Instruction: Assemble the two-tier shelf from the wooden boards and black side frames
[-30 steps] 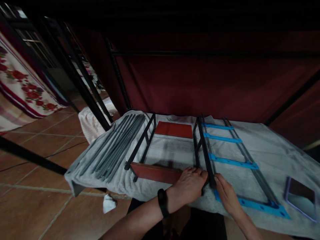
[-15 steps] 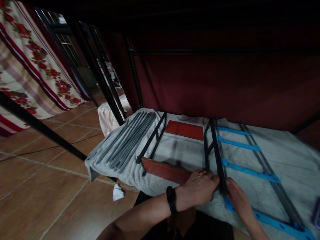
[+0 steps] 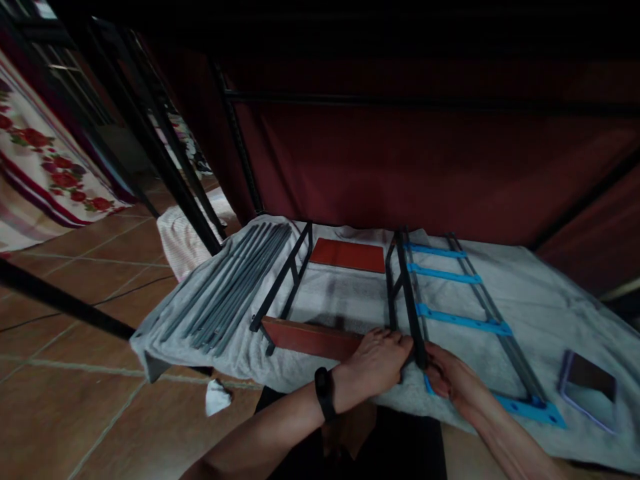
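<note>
A small black metal rack frame (image 3: 406, 293) lies on a grey towel (image 3: 545, 293). A red-brown wooden board (image 3: 310, 339) stands on edge between its two side rails at the near end, and a second red board (image 3: 348, 255) lies flat at the far end. My left hand (image 3: 376, 363), with a black band on the wrist, grips the near board where it meets the right black rail. Just right of it, my right hand (image 3: 453, 380) closes around the near end of that rail. A ladder-like side piece with blue rungs (image 3: 463, 321) lies directly to the right.
A bundle of several grey metal rods (image 3: 227, 287) lies on the towel's left part. A phone (image 3: 586, 392) rests at the right edge. Dark red fabric and black frame poles stand behind. Tiled floor with a white scrap (image 3: 217, 397) spreads to the left.
The view swung left and back again. Both hands stay at the frame's near right corner; my right hand has curled more tightly around the rail end.
</note>
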Tool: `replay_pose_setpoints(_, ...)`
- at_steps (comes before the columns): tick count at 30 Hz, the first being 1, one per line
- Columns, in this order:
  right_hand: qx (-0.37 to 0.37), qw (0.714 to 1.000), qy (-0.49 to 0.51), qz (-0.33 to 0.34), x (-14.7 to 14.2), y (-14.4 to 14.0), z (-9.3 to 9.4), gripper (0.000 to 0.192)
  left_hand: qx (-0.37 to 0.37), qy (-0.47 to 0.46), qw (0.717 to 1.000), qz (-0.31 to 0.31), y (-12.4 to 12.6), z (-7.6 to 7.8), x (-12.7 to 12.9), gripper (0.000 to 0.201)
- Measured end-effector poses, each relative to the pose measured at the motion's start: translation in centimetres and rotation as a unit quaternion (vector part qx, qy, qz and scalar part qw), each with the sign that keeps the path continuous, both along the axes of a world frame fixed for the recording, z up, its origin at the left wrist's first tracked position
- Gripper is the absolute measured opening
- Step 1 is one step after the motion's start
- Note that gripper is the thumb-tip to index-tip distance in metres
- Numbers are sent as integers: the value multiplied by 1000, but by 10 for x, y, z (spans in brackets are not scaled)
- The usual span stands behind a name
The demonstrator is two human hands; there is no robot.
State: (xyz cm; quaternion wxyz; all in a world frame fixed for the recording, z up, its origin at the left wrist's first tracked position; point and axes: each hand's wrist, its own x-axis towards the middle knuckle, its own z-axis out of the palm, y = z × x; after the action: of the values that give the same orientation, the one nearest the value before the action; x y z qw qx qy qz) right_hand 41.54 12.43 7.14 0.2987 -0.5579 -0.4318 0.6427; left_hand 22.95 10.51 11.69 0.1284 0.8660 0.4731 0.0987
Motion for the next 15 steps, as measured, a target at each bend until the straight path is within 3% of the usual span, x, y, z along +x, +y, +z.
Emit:
replay_pose_setpoints(3,112,992,-60,28,0,0,6,44,3,-5,1000,10,1,-1,0,35)
replay_pose_setpoints(9,326,932,-158,-8,7,-5,-5,28,4,13,999,29,7,-4,1,38)
replay_pose_setpoints(11,361,920,-154,-17,7,-5,-11,24,2,23,999,26,8,-2,1,38)
replay_pose_setpoints(15,341,933,-107,-44,4,-3,-19,18,10,37,999,23,9,1,1,37)
